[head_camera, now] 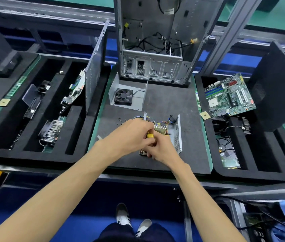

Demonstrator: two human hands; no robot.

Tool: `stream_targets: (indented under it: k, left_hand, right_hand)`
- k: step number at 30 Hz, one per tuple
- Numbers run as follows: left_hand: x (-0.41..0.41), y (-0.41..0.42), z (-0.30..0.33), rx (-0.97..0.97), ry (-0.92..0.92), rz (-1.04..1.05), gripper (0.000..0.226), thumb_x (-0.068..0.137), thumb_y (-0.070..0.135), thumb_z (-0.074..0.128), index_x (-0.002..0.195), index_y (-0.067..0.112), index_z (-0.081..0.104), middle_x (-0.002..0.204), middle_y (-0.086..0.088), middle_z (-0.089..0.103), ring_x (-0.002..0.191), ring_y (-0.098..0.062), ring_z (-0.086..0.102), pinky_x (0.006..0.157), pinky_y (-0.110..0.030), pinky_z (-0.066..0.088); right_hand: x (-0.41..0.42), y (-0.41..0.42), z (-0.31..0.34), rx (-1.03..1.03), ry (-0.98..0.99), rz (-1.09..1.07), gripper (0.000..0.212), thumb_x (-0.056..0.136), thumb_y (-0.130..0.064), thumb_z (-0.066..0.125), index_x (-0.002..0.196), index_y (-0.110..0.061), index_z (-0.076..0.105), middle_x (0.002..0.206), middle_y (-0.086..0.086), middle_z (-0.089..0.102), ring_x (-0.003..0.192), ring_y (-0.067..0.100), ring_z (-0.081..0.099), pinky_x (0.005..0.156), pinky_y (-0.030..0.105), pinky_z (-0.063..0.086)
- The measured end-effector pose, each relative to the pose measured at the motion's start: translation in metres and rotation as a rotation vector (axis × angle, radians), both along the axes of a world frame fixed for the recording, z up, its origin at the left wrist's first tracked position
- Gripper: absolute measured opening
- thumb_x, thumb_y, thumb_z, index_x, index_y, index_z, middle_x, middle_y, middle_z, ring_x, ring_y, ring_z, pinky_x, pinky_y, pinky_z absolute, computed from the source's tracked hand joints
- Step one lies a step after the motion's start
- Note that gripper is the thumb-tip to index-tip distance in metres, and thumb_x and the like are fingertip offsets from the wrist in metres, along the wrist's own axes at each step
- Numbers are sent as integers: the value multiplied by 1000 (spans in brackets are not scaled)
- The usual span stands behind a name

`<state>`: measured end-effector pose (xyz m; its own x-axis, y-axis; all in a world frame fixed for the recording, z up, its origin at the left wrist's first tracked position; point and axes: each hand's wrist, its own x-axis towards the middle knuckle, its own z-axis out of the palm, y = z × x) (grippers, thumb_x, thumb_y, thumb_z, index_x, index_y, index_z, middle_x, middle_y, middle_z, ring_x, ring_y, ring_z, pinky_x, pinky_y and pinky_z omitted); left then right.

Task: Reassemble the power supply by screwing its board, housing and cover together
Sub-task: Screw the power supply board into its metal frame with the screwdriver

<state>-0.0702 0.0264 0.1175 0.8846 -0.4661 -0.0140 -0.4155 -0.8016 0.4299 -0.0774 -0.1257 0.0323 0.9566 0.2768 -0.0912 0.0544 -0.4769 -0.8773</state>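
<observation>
At the middle of the dark grey work mat [173, 102], the person's two bare hands meet over the open silver metal power supply housing [176, 137], which lies flat on the mat with its perforated side wall standing up at 3 o'clock. Inside it sits the tan circuit board with yellow-topped parts and coloured wires [161, 127], partly hidden under the hands.

The left hand [131, 135] comes in from 8 o'clock, fingers curled round the yellow-handled screwdriver [150, 135], of which only a bit of the handle shows. The right hand [162, 147] comes from 5 o'clock, fingers bent and pressed against the screwdriver and the left hand's fingertips; whether it grips the tool or only steadies it, I cannot tell. The tip of the tool is hidden.

At 12 o'clock from the hands, well apart on the mat, lies the grey sheet-metal cover with a black fan [126, 96], tilted on its edge. A few small dark screws [120, 120] lie just at 11 o'clock from the left hand. Behind the cover stands the bare silver computer case [155, 41], upright. In the black foam tray at 3 o'clock rests a green motherboard [229, 95].
</observation>
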Motion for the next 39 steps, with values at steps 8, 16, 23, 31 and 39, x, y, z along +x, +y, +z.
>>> stream_targets:
  k: [8, 16, 23, 31, 39]
  left_hand:
    - [13, 3, 6, 86, 55, -157, 20, 95, 26, 60, 109, 14, 66, 105, 1, 63, 97, -21, 57, 86, -39, 47]
    - [11, -2, -7, 13, 2, -159, 17, 95, 24, 60, 110, 18, 66, 99, 3, 54, 88, -17, 52, 72, -27, 33]
    - [19, 13, -7, -244, 95, -47, 19, 95, 36, 63, 108, 26, 70, 90, 7, 64, 85, -12, 61, 79, -28, 49]
    - [67, 76, -53, -523, 224, 585, 20, 91, 0, 56, 93, 11, 73, 79, -7, 73, 73, -19, 73, 82, -40, 61]
    - [86, 90, -113, -310, 188, 657, 18, 88, 3, 61, 90, 17, 71, 77, 5, 68, 68, -10, 62, 66, -15, 46]
  right_hand:
    - [-3, -9, 6, 59, -76, -23, 38, 88, -15, 74, 75, -47, 58, 59, -8, 55, 57, 8, 47, 56, 19, 39]
    - [-1, -7, 6, -4, -147, -79, 26, 72, -38, 64, 74, -62, 54, 58, -21, 53, 55, 2, 43, 53, 10, 35]
    - [20, -13, 13, -114, -177, 38, 25, 79, -38, 63, 100, -51, 60, 67, -22, 59, 59, 4, 49, 57, 15, 39]
    - [69, 15, 31, 608, 175, -493, 24, 101, -30, 57, 82, -16, 56, 56, -7, 43, 43, 9, 34, 39, 20, 27]
    - [107, 45, 17, 929, 467, -667, 26, 103, -25, 56, 81, -12, 59, 59, -1, 38, 42, 10, 30, 36, 21, 24]
